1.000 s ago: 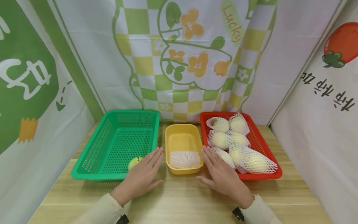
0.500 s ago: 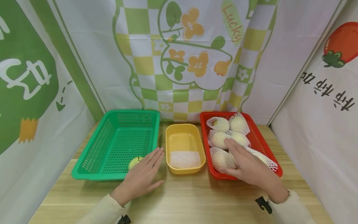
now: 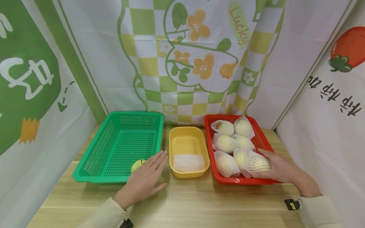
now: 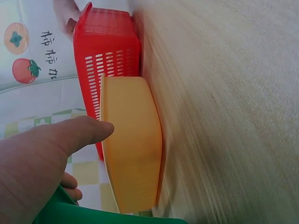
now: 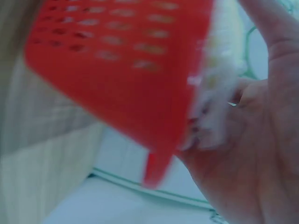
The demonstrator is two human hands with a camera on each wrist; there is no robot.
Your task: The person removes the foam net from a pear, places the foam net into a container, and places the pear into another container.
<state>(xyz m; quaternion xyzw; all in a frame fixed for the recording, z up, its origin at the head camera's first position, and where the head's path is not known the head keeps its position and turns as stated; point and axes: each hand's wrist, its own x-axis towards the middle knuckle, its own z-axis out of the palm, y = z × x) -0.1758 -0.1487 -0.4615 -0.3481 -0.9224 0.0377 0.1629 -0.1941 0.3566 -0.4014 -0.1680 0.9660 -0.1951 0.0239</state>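
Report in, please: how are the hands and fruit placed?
Right hand round a netted fruit in the red basket. Left hand outstretched at the near right corner of the green basket. Neighbouring fruit crowds the held one.

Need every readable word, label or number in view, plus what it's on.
"Lucky": checked curtain, back.
"柿 柿 如" (right to left in head view): right cloth wall.
White lettering on left green patch: partly cut off, can't read reliably.
Tag on right wrist strap: too small to read.
No readable brands or numbers.
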